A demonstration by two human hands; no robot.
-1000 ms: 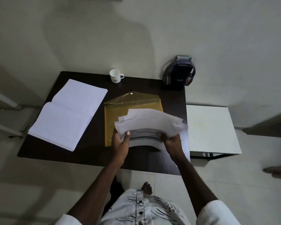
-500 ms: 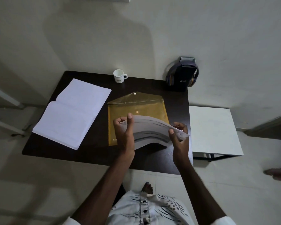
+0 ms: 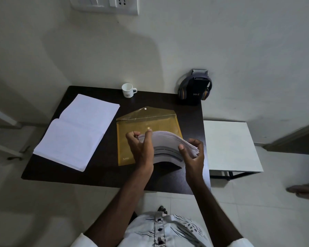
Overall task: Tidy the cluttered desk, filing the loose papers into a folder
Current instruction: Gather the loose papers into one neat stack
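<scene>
A plain off-white wall (image 3: 239, 41) was seen behind the furniture, dimly lit and crossed by broad soft shadows. A white switch plate (image 3: 105, 5) with a socket was mounted high on it. A dark brown desk (image 3: 100, 173) was set against the wall, and a white-topped side table (image 3: 230, 145) on a black metal frame (image 3: 229, 176) was placed just beside its right edge. The floor (image 3: 43, 211) was laid with pale tiles.

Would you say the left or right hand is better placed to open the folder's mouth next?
Probably the left: the left hand grips the paper stack directly over the yellow folder, nearer its opening; the right hand holds the stack's right end.
</scene>
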